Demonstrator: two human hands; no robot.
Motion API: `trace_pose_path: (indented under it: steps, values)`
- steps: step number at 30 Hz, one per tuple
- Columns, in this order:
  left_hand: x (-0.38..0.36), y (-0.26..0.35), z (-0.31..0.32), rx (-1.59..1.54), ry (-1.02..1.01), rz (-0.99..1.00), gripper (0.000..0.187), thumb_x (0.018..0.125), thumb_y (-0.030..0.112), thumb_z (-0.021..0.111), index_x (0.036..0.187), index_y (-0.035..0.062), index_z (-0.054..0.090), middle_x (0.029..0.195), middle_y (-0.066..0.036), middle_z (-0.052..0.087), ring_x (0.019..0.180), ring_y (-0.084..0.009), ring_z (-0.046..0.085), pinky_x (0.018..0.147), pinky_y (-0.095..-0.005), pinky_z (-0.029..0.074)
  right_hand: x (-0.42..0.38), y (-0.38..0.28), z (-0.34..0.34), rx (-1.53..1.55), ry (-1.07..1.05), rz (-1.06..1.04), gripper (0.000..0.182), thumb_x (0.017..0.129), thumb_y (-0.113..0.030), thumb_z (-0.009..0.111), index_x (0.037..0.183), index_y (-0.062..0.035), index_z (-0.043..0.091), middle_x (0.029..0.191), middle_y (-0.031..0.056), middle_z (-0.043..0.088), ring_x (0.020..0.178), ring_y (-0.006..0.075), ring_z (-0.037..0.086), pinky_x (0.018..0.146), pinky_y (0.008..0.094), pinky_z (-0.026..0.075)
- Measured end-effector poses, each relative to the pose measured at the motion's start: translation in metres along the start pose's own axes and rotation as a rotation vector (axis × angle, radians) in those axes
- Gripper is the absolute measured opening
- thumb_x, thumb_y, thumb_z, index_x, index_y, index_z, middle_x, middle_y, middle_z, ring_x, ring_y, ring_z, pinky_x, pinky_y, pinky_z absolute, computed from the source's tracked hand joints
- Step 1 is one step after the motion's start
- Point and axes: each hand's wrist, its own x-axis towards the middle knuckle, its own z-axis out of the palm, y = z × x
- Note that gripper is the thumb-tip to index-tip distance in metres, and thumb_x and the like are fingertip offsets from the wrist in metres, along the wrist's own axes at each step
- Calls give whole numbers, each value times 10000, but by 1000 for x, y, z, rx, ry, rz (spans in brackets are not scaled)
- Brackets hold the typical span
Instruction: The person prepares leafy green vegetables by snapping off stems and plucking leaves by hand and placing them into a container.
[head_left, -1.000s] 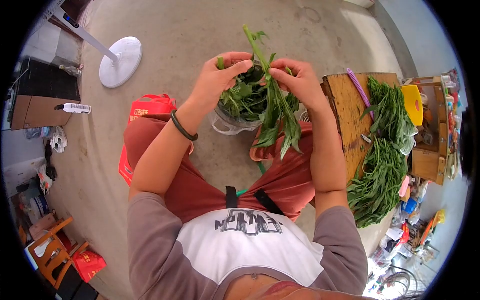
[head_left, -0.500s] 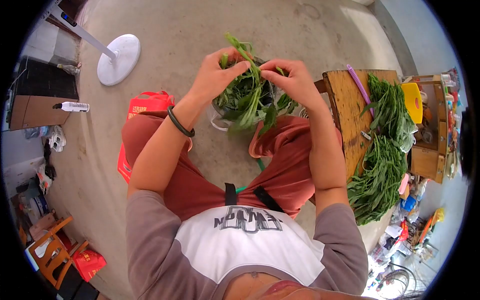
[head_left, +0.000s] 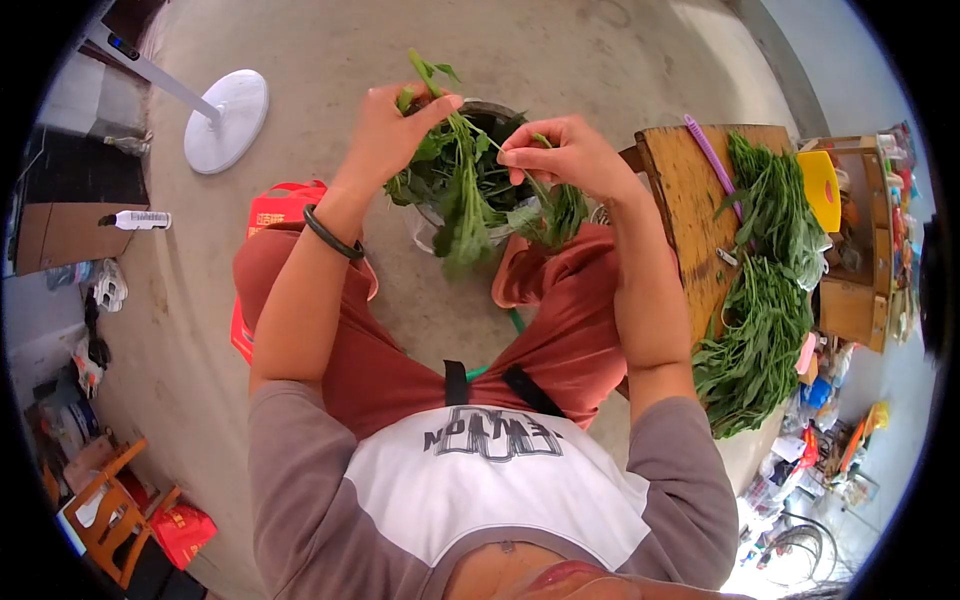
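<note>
My left hand is closed round a bunch of leafy green stems, whose leaves hang down below it. To its right, my right hand pinches a thin green stem, and some leaves hang beneath that hand. A thin strand stretches between the two hands. Under them stands a dark-rimmed bucket holding cut greens, with clear plastic at its lower side. The hanging leaves hide part of the bucket.
On my right, a wooden table bears heaps of leafy stems, a purple strip and a small metal tool. A red bag lies by my left leg. A white round stand base is further off.
My hands have moved apart: the left went leftward with its bunch, while the right drew slightly right and down with its stem. More of the bucket rim shows between them.
</note>
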Motion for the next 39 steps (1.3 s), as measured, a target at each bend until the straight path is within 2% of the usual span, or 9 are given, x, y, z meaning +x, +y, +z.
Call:
trace_pose_path:
  steps: [12,15,18,21,24,25,28,31,39]
  values:
    - [-7,18,4,-3,-162,-118,331,821,301,715,827,-29,694,603,-54,616,558,-118,538,536,-306,430,0,2,6,456,94,-83,150,916,-212,613,902,-63,627,748,-24,581,569,33,405,497,177,288]
    - [-7,19,11,40,-123,78,328,826,302,717,784,-22,685,577,-35,590,489,-103,501,472,-289,393,0,5,6,589,105,-161,155,922,-213,605,871,-67,613,738,-29,572,579,32,406,494,170,279]
    - [-10,38,3,-25,-211,-108,327,835,305,718,743,-7,680,553,-13,562,410,-79,431,403,-262,322,11,20,2,666,239,-243,132,931,-214,581,903,-97,634,765,-44,591,604,22,442,501,188,282]
    - [-6,32,0,-284,-284,-172,312,840,301,720,745,7,679,570,4,563,373,-50,377,371,-238,267,23,31,2,502,442,-168,144,916,-205,594,909,-68,638,761,18,628,612,108,533,526,231,367]
    - [-14,41,-7,-388,-456,-219,353,848,340,713,817,-10,675,695,-12,617,395,-21,361,375,-198,247,35,40,13,-344,832,-383,170,894,-193,606,928,-28,630,803,106,660,680,240,609,610,306,458]
    - [-15,41,-6,-407,-428,-217,350,847,335,714,806,-10,671,691,-10,614,395,-21,361,375,-201,247,36,36,12,-405,842,-315,206,876,-195,620,971,-12,632,857,162,654,762,326,627,705,362,489]
    - [-18,41,-3,-410,-356,-228,341,845,321,717,781,-8,660,681,-7,607,396,-22,361,376,-206,249,42,45,3,-445,600,-339,200,872,-196,630,967,-22,659,863,152,667,761,330,629,704,372,489]
    - [-17,36,-7,-344,-304,-255,332,845,314,718,774,-4,653,679,-4,604,400,-23,365,376,-210,251,39,43,12,-502,721,-420,208,864,-205,643,958,-23,677,838,119,681,756,263,645,691,340,485]
    - [-13,27,1,-431,-167,-293,271,833,267,723,823,0,674,660,-6,584,470,-50,437,421,-230,308,15,14,23,-151,196,-223,200,856,-198,677,922,-9,662,770,-27,614,715,48,511,642,231,419]
